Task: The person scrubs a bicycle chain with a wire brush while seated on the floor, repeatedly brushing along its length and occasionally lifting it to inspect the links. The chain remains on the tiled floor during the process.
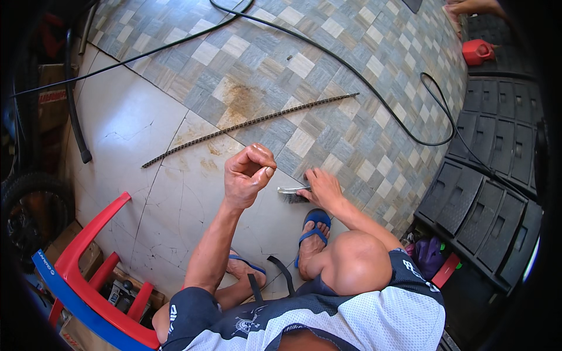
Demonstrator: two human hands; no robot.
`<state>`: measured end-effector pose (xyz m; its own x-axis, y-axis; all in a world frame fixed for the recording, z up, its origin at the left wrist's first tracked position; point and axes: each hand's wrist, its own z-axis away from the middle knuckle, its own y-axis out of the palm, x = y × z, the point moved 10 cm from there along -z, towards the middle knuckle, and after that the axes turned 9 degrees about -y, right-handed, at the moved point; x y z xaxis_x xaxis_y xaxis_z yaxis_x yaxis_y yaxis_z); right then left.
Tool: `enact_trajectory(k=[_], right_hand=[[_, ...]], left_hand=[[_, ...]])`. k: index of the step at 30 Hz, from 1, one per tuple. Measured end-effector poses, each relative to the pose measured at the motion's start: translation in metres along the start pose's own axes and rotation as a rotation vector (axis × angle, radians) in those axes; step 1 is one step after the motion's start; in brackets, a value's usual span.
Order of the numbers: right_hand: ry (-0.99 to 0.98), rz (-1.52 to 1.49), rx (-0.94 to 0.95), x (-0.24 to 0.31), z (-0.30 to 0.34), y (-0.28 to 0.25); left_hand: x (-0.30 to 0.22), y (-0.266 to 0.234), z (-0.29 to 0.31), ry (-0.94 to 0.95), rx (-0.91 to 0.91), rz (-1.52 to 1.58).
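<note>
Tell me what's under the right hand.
One end of a brush pokes out to the left of the right hand, silvery on top and dark-bristled below. The rest of the brush, and whatever else lies beneath the palm, is covered.

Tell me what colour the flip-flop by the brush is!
The flip-flop is blue; it shows best in the head view, near the brush.
</note>
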<state>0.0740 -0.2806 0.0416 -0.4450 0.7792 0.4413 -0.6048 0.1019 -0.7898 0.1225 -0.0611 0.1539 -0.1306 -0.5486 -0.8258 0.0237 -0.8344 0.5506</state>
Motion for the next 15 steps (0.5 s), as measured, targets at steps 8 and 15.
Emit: enact_trajectory(k=[8, 15], right_hand=[[0.063, -0.396, -0.152, 0.02, -0.012, -0.051], [-0.307, -1.304, -0.222, 0.088, -0.035, -0.153]], left_hand=[[-0.005, 0.007, 0.005, 0.0, -0.028, -0.013], [-0.002, 0.014, 0.007, -0.089, 0.016, 0.035]])
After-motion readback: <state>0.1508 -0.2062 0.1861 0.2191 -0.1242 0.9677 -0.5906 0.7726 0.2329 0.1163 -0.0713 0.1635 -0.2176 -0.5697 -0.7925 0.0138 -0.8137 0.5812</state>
